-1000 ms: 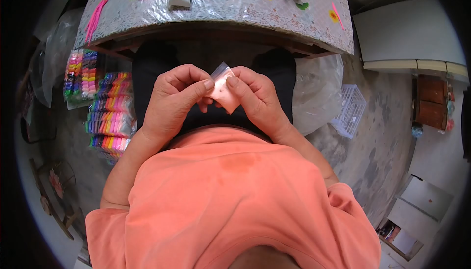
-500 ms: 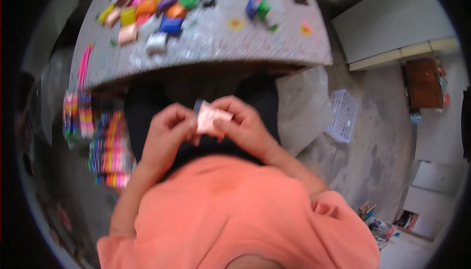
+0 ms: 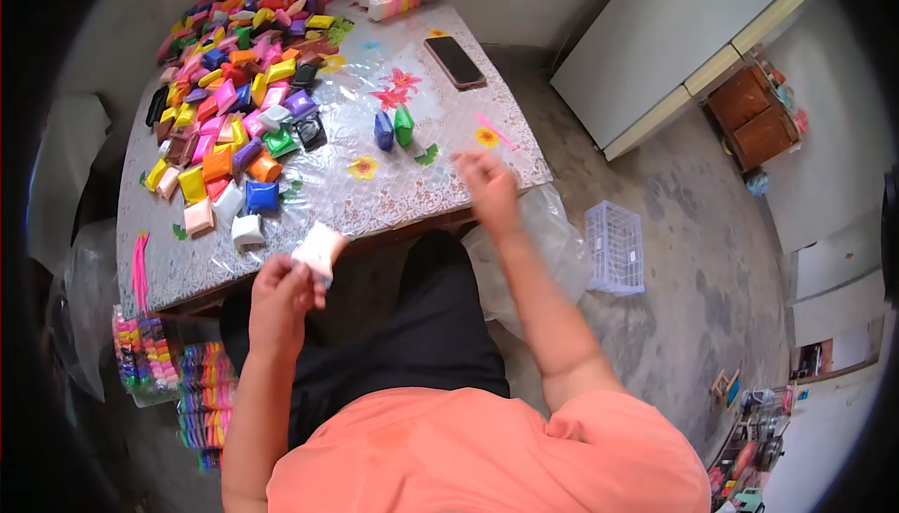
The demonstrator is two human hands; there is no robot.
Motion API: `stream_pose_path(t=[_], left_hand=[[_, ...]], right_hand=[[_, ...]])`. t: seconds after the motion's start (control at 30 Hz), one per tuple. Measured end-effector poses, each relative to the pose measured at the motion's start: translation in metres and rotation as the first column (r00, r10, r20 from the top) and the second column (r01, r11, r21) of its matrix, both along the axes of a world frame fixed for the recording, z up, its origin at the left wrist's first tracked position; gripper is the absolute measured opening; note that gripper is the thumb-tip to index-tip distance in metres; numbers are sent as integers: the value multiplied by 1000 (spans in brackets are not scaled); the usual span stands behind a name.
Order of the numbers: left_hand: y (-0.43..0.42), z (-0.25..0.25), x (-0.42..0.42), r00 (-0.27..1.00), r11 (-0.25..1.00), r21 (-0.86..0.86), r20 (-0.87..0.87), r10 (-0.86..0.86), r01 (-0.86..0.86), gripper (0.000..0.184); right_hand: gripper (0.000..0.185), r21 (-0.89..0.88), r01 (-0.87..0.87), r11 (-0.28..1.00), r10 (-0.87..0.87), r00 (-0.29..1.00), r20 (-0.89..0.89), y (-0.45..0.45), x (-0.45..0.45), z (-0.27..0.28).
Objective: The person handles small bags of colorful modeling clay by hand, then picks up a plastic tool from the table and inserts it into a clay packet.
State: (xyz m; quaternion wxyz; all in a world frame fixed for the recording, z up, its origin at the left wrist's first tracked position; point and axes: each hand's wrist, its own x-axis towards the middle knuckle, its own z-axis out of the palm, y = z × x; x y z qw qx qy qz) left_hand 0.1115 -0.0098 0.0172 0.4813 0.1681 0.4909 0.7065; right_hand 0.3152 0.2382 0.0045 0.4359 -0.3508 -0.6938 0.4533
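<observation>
A grey floor (image 3: 674,223) runs around the table (image 3: 328,199), whose patterned cover shows flowers under a shiny clear layer. Beyond the table's right side stands a white cabinet-like unit (image 3: 674,36), with a brown drawer unit (image 3: 754,115) farther right. Heaped over the table's left half is a multicoloured pile of packets (image 3: 234,73), perhaps kept there so the right half stays workable. Low beside the table's near left corner sit wrapped bundles (image 3: 206,391), seemingly within easy reach. A clear plastic bag (image 3: 538,241) hangs or lies by the near right corner; a lattice basket (image 3: 615,249) rests on the floor to the table's right.

The hands are well apart. At the table's near edge, the left hand (image 3: 281,293) pinches one end of a pale packet (image 3: 318,249), a grip that likely leaves the right free. The right hand (image 3: 489,185) is over the near right corner, fingers curled; blur hides whether they hold anything. A phone (image 3: 455,62) lies toward the table's far right, probably out of the way. Pink strips (image 3: 140,270) hang together at the left edge.
</observation>
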Motion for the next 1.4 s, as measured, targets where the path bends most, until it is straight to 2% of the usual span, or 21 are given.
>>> stream_pose_path(t=[0.03, 0.07, 0.1, 0.13, 0.17, 0.2, 0.23, 0.27, 0.3, 0.37, 0.43, 0.67, 0.87, 0.97, 1.0, 1.1, 1.17, 1.2, 1.23, 1.3, 1.4], left_hand=[[10, -9, -7, 999, 999, 13, 15, 39, -39, 4], [23, -13, -9, 997, 997, 21, 15, 79, -79, 4], [36, -16, -9, 991, 991, 19, 15, 130, -130, 5], [46, -20, -9, 990, 990, 0, -6, 144, -144, 6], [57, -24, -9, 988, 988, -15, -27, 155, -156, 8], [65, -31, -11, 990, 989, -57, -48, 136, -138, 9], [68, -38, -13, 992, 989, -95, -67, 111, -117, 11], [70, -45, -15, 991, 986, -131, -105, 86, -99, 11], [70, -47, -15, 989, 984, -163, -140, 53, -75, 12], [70, -49, -18, 984, 978, -203, -176, 8, -44, 13], [69, -45, -22, 978, 968, -252, -204, -50, -3, 15], [73, -44, -24, 975, 961, -276, -209, -73, 12, 20], [83, -43, -30, 977, 924, -382, -183, -111, 33, 18], [85, -42, -29, 977, 910, -415, -183, -113, 28, 16], [85, -42, -29, 977, 909, -416, -181, -110, 26, 16], [86, -43, -29, 977, 910, -414, -188, -96, 10, 16], [86, -46, -28, 978, 913, -409, -193, -85, -1, 16], [86, -47, -27, 977, 915, -403, -198, -82, -5, 16], [86, -47, -27, 976, 917, -398, -203, -79, -8, 16], [86, -48, -26, 978, 923, -385, -200, -63, -20, 17], [85, -47, -24, 979, 927, -373, -198, -42, -36, 17]], right_hand=[[17, 154, 92, 984, -93, 996, 1, 29, 4, -1], [18, 248, 148, 957, -192, 968, 164, 60, 12, -4], [20, 264, 121, 957, -130, 991, 15, 107, 15, -36], [25, 396, 153, 905, -234, 958, 165, 111, 19, -22], [31, 582, 90, 808, -306, 909, 283, 140, 27, -34], [36, 546, 76, 834, -354, 834, 424, 156, 32, -41], [37, 517, 99, 850, -365, 818, 445, 164, 33, -50], [33, 416, 40, 908, -324, 697, 640, 154, 33, -37], [33, 492, 5, 871, -330, 749, 575, 155, 35, -41], [28, 453, 65, 889, -330, 777, 536, 163, 36, -48], [24, 362, 72, 930, -280, 775, 567, 166, 33, -47], [19, 146, 79, 986, -160, 687, 709, 178, 24, -31], [17, 248, 28, 968, -201, 675, 710, 162, 22, -30], [16, 352, -10, 936, -223, 758, 613, 155, 25, -43], [17, 381, -1, 925, -217, 821, 529, 140, 24, -40], [16, 244, 77, 967, -133, 967, 218, 95, 3, -47], [15, 77, -55, 995, 43, 987, 156, 42, -21, -40], [14, 298, -115, 948, 69, 984, 162, 20, -35, -40], [14, 502, -168, 849, 92, 981, 173, 0, -47, -40], [12, 494, -286, 821, 172, 949, 264, -35, -64, -31], [11, 257, -378, 889, 262, 882, 392, -56, -75, -19]])
